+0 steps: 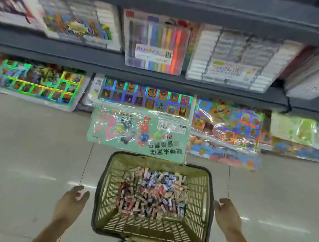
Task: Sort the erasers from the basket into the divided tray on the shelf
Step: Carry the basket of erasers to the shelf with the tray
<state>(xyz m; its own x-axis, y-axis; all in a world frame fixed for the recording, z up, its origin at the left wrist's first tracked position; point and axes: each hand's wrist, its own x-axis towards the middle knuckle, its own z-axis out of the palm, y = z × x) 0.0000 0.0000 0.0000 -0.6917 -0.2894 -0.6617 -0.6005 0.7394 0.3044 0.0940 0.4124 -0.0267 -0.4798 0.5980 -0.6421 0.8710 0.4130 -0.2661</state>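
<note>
Standing on the floor [15, 151] below the shelf [161, 75]: basket [196, 199], long axis running from the person toward the shelf | left hand [72, 201] just beside its left wall, fingers [82, 191] loosely curled, holding nothing | right hand [227, 216] just beside its right rim, fingers [223, 202] slack, empty | erasers [152, 192] heaped in the far half, pointing every way

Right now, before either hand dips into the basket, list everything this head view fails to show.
Divided tray: not identifiable in the head view; the shelf packs are motion-blurred.
Erasers: wrapper print too small and blurred to read; lower layers hidden by the top ones.
Basket: the floor beneath it is hidden by its own base and walls.
Left hand and right hand: palms face away from the camera; forearms cut off by the bottom edge.
</note>
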